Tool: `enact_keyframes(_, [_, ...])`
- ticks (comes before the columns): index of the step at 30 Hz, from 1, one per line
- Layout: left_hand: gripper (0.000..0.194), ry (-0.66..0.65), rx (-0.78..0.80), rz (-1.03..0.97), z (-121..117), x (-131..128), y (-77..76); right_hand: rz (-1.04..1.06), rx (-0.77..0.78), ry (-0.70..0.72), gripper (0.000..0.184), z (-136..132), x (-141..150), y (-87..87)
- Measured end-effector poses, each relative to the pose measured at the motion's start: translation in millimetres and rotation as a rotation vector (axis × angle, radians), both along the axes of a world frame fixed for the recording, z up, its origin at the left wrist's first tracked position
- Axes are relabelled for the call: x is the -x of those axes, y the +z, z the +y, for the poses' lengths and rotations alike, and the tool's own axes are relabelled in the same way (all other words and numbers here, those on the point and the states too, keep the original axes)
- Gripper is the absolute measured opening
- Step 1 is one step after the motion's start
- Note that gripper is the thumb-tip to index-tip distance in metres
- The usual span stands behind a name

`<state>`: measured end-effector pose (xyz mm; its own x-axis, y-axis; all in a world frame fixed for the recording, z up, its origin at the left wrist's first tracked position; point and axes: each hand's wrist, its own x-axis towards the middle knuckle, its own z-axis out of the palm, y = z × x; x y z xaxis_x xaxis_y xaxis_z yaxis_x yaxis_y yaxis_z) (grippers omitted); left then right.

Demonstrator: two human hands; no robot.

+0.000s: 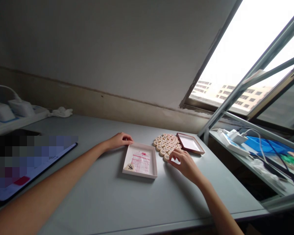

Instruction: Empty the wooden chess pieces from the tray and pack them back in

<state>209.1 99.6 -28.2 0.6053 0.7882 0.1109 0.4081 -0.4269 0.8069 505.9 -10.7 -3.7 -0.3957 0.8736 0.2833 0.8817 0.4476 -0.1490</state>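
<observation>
A shallow white box (pixel 154 163) lies on the grey table (pixel 107 202), with a folded sheet printed in red and one round wooden piece (pixel 130 167) inside. My left hand (pixel 119 140) rests at the box's far left corner, fingers curled against its rim. To the box's right lies a cluster of several round wooden game pieces (pixel 166 144). My right hand (pixel 184 162) sits at the near edge of that cluster, fingertips bent onto a piece (pixel 166 157). Beyond the pieces lies a dark-rimmed box lid (pixel 190 143).
A tablet (pixel 36 169) lies at the table's left. White devices and a crumpled cloth (pixel 61 112) sit at the far left. To the right, an open window frame (pixel 235 94) and a shelf hold a power strip (pixel 231 138), cables and blue plastic.
</observation>
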Motion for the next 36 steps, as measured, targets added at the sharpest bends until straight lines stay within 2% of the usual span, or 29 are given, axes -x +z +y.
enact_keyframes(3, [0.035,0.004,-0.009,-0.004,0.3,0.3,-0.5,-0.02,-0.019,-0.043,0.01,0.6,1.7,2.2])
enact_keyframes(6, [0.035,-0.008,-0.004,-0.017,0.3,0.8,-0.8,0.068,0.044,0.008,0.011,-0.6,6.8,7.2])
enact_keyframes(8, [0.034,-0.025,0.006,-0.033,0.6,1.2,-1.2,0.144,0.115,0.08,0.01,-1.5,18.2,12.5])
enact_keyframes(11, [0.034,-0.043,0.028,-0.052,1.2,1.5,-1.8,0.178,0.179,0.204,0.009,0.2,50.3,20.9])
enact_keyframes(15, [0.037,-0.026,0.008,-0.033,1.4,1.6,-1.6,0.108,0.258,0.457,0.03,10.5,100.9,26.1])
enact_keyframes(17, [0.037,-0.015,-0.008,-0.032,1.9,3.3,-1.0,0.094,0.323,0.548,0.025,17.2,117.1,25.0])
enact_keyframes(20, [0.036,0.018,-0.01,-0.035,4.7,9.5,-0.2,0.128,0.366,0.614,0.017,25.7,125.2,20.7])
enact_keyframes(23, [0.035,0.054,-0.009,-0.041,8.9,17.4,-0.3,0.14,0.303,0.581,0.018,30.8,121.4,16.7])
enact_keyframes(28, [0.035,0.046,0.015,-0.051,13.5,22.0,-2.1,0.202,0.181,0.389,0.017,36.9,100.5,22.3])
enact_keyframes(32, [0.034,0.05,0.012,-0.046,12.9,20.1,-2.0,0.269,0.192,0.215,0.018,46.0,67.6,31.0])
enact_keyframes(36, [0.032,0.057,0.02,-0.053,11.2,19.6,-1.1,0.235,0.208,0.123,0.016,55.2,41.7,26.4])
